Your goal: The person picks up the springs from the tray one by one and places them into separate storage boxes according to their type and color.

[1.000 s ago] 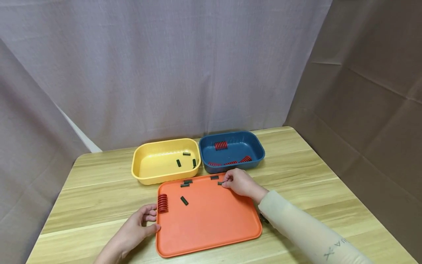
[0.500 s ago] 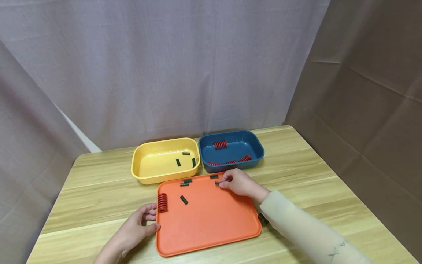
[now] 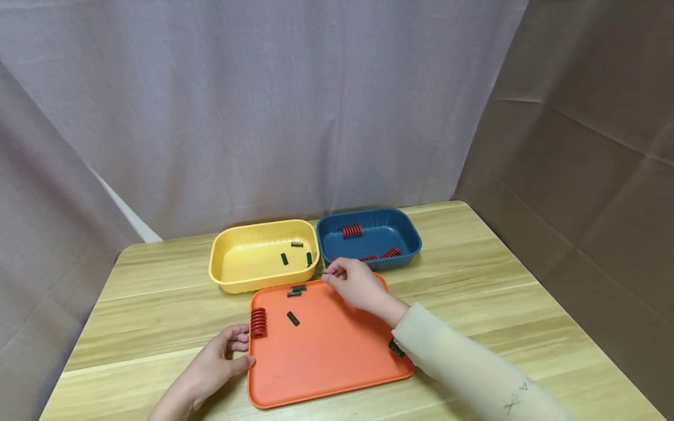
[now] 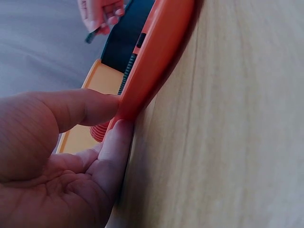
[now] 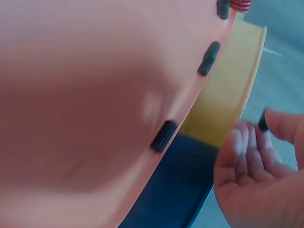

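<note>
Right hand (image 3: 357,285) pinching a small coiled dark spring (image 5: 262,120), partly covered by the grip, near the yellow bin (image 3: 258,286), left hand (image 3: 217,363) gripping the smooth orange tray (image 3: 332,356), ridged red springs (image 3: 391,252) partly hidden in the blue bin (image 3: 381,237)

On pale wood-grain tabletop (image 3: 526,327): rectangular orange tray (image 3: 332,362); just beyond, yellow bin (image 3: 239,263) and blue bin (image 3: 384,237), side by side.

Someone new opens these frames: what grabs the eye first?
The bright orange rectangular tray on the wood-grain table, with one thick red coil spring by its left edge. Behind it, a yellow rounded plastic bin and a dark blue rounded plastic bin sit side by side. Then the right hand, pinching a small dark green coil spring near where the bins meet, in the head view.
</note>
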A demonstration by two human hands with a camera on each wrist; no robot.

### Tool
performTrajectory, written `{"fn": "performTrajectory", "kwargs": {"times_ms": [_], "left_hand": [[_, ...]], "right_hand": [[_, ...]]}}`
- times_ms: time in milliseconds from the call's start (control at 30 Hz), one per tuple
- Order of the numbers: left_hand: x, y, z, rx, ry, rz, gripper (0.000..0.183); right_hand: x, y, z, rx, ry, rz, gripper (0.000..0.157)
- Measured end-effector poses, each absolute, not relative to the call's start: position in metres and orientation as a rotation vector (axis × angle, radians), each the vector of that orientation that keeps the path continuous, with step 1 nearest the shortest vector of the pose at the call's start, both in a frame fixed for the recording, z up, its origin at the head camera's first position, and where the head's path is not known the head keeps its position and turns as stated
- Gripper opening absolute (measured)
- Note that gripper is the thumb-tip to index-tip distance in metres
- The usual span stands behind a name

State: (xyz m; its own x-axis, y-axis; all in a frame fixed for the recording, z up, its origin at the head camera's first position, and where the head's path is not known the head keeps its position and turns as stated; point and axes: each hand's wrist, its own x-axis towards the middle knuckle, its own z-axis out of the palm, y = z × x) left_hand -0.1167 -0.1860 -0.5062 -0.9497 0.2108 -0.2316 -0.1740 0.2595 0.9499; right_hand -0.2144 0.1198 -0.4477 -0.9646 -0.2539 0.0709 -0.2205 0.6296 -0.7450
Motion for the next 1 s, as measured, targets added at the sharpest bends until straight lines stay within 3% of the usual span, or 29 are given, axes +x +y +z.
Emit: {"fn": "performTrajectory", "kwargs": {"times_ms": [300,1000], "left_hand": [[-0.117,-0.181,-0.503,0.058,2.243,1.726,0.065],[-0.127,-0.167,-0.504,0.059,2.241,1.728,0.061]], "right_hand": [[-0.221,0.093,-0.443,-0.362,2.989,-1.357,0.009],[-0.241,0.080,-0.455,-0.305,3.192,-1.177,0.015]]}}
